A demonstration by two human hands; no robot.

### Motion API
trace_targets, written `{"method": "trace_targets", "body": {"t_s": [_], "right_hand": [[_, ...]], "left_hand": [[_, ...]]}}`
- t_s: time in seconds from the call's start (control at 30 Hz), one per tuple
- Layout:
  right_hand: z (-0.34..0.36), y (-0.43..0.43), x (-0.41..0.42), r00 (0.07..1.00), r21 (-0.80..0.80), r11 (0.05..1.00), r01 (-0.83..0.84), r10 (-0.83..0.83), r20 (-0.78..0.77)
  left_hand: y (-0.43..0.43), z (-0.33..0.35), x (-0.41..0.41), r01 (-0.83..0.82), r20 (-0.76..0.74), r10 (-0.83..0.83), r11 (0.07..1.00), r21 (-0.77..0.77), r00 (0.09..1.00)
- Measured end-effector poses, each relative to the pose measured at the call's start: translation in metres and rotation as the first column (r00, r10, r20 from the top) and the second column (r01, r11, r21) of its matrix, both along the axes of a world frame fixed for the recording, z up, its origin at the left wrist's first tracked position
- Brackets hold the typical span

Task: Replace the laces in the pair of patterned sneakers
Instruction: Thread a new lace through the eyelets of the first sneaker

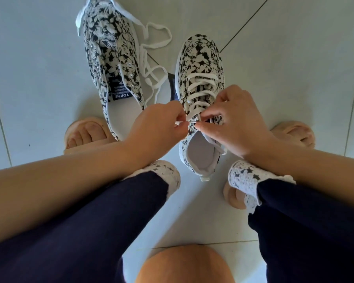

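Observation:
Two black-and-white patterned sneakers stand on the tiled floor. The right sneaker (200, 58) carries a white lace (200, 83) threaded through most of its eyelets. My left hand (157, 125) pinches the lace end at the shoe's left upper eyelets. My right hand (231, 117) pinches the lace on the opposite side, over the tongue. The left sneaker (108, 50) has bare eyelets and an open tongue. A loose white lace (151, 54) lies in loops on the floor beside it.
My feet in peach slippers (86, 131) (294, 131) flank the shoes. Dark trouser legs with lace-patterned cuffs (245, 178) fill the lower view. Pale floor tiles (294, 58) with dark grout lines spread all around.

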State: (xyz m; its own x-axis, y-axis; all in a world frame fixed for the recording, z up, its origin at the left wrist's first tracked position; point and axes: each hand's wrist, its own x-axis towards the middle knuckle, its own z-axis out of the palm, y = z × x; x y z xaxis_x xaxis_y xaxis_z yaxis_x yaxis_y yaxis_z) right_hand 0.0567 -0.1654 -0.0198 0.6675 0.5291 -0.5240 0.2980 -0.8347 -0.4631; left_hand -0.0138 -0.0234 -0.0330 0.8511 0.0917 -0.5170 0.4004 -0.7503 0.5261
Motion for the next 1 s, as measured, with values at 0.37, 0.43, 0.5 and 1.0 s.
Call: {"method": "trace_targets", "body": {"t_s": [0.37, 0.43, 0.5, 1.0], "right_hand": [[-0.003, 0.003, -0.003, 0.877, 0.096, 0.93, 0.355, -0.296, -0.378], [-0.005, 0.005, -0.004, 0.832, 0.077, 0.899, 0.432, -0.364, -0.418], [-0.006, 0.006, -0.003, 0.819, 0.066, 0.892, 0.448, -0.38, -0.429], [0.002, 0.005, 0.001, 0.775, 0.053, 0.894, 0.445, -0.354, -0.524]], "left_hand": [[0.002, -0.009, -0.001, -0.041, 0.048, 0.041, 0.999, 0.002, 0.998], [0.003, -0.01, -0.001, -0.043, 0.049, 0.043, 0.999, -0.002, 0.998], [0.003, -0.01, -0.001, -0.047, 0.053, 0.047, 0.999, -0.005, 0.998], [-0.003, -0.006, 0.001, -0.076, -0.013, 0.075, 0.996, -0.043, 0.997]]}}
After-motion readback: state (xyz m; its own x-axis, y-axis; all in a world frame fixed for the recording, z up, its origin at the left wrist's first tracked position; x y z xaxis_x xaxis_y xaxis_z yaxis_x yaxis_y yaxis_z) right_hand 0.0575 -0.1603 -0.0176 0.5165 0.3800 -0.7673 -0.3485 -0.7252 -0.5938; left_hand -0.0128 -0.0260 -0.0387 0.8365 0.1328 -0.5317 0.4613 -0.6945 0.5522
